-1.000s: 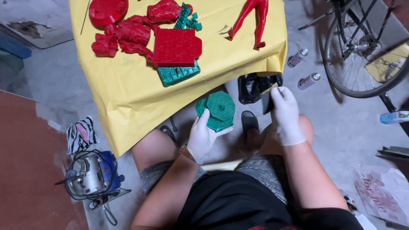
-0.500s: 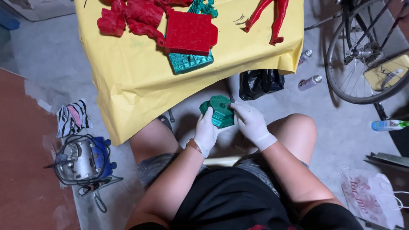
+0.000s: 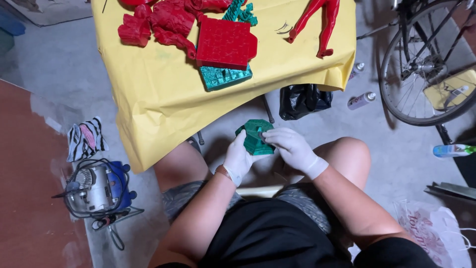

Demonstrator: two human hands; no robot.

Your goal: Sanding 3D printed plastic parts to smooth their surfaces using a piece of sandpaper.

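A green textured plastic piece (image 3: 256,135) is held above my knees. My left hand (image 3: 238,159), in a white glove, grips it from below and on the left. Fingers of my gloved right hand (image 3: 292,148) press on its right side and top. A small grey item shows at the right fingertips; what it is cannot be told. Just beyond, a table under a yellow cover (image 3: 163,94) carries a flat red block (image 3: 225,43) on a green block (image 3: 225,77), several red pieces (image 3: 158,22) and a red figure (image 3: 320,22).
A black bag (image 3: 302,100) lies under the table edge. A blue power tool with a coiled cord (image 3: 96,191) and a striped cloth (image 3: 87,139) sit on the floor at left. A bicycle wheel (image 3: 429,64), spray cans (image 3: 361,100) and a bottle (image 3: 453,150) are at right.
My right hand left the black bag and came over to the green piece. Both hands drew the piece slightly closer to my body.
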